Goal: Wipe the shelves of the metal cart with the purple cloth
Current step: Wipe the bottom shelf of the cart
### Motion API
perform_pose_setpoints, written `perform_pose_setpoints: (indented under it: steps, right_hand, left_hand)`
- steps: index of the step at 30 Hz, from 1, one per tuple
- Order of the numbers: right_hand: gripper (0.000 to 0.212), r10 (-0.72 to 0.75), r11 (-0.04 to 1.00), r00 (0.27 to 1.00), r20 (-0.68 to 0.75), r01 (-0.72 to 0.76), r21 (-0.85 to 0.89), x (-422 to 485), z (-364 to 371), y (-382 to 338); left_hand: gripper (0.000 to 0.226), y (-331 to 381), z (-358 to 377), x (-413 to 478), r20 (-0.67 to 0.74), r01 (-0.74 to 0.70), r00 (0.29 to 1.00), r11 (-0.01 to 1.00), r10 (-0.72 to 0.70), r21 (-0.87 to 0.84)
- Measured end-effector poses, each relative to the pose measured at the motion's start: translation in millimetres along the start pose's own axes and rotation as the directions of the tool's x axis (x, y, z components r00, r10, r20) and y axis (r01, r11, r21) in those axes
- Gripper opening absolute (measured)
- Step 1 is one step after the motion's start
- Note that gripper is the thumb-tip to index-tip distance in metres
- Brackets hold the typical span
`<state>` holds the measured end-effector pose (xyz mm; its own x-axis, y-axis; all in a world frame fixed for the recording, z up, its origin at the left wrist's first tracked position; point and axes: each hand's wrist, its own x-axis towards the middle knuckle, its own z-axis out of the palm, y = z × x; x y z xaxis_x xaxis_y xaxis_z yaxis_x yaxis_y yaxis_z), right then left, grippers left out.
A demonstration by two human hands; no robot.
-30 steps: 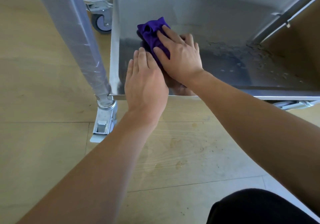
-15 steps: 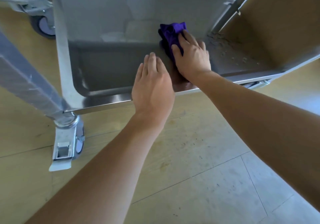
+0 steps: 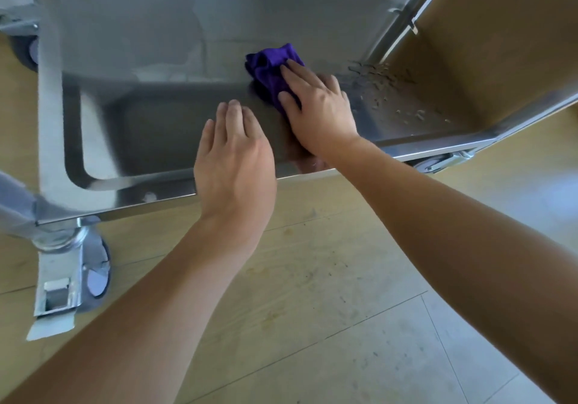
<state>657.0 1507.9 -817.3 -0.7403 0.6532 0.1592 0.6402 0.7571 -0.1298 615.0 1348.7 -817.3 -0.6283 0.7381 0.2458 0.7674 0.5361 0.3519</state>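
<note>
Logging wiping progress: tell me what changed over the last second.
The right hand slid the purple cloth rightward along the shelf, from its left end toward the specks. The left hand followed over the front rim. Unchanged: right hand flat on the cloth, specks unwiped.

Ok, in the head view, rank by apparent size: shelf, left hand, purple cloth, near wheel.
1. shelf
2. left hand, nearer the camera
3. purple cloth, partly under the right hand
4. wheel, partly hidden by its bracket

The right hand (image 3: 317,114) hides part of the purple cloth (image 3: 270,67) beneath it.
</note>
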Motion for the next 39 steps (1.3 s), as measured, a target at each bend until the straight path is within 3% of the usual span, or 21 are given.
perform_pose_setpoints:
  steps: [8, 17, 24, 26, 28, 31, 34, 36, 39]
  right_hand:
    - [0.049, 0.171, 0.985, 0.985, 0.005, -0.171, 0.022, -11, -14, 89]
    - [0.047, 0.291, 0.956, 0.956, -0.036, -0.29, 0.038, -21, -31, 176]
    - [0.05, 0.573, 0.82, 0.818, -0.045, -0.573, 0.012, -33, -50, 277]
    - [0.051, 0.569, 0.822, 0.821, -0.047, -0.569, 0.009, -32, -46, 264]
    - [0.052, 0.49, 0.872, 0.871, -0.042, -0.49, 0.014, -32, -40, 235]
    - [0.05, 0.23, 0.972, 0.973, -0.001, -0.23, 0.042, -37, -32, 191]
    - [0.048, 0.051, 0.996, 0.999, -0.008, -0.05, 0.073, -37, -31, 188]
    - [0.048, 0.097, 0.992, 0.995, -0.036, -0.094, 0.082, -31, -33, 212]
    - [0.052, 0.324, 0.946, 0.945, -0.047, -0.323, 0.042, -27, -42, 258]
  left_hand:
    - [0.052, 81, 35, 15, 0.114, -0.267, 0.955, 0.96, 0.275, -0.081]
    - [0.051, 146, 66, 17, 0.141, -0.365, 0.92, 0.93, 0.366, -0.036]
    - [0.066, 150, 81, 4, 0.193, -0.379, 0.914, 0.921, 0.356, 0.097]
    - [0.066, 152, 81, 5, 0.201, -0.374, 0.916, 0.921, 0.348, 0.106]
    - [0.066, 153, 81, 4, 0.211, -0.371, 0.916, 0.92, 0.341, 0.126]
    - [0.066, 151, 77, 4, 0.227, -0.371, 0.915, 0.918, 0.334, 0.143]
    - [0.065, 150, 73, 5, 0.257, -0.381, 0.906, 0.913, 0.337, 0.145]
    - [0.066, 148, 69, 6, 0.291, -0.385, 0.895, 0.915, 0.337, 0.124]
    - [0.067, 150, 66, 9, 0.332, -0.388, 0.879, 0.918, 0.342, 0.083]
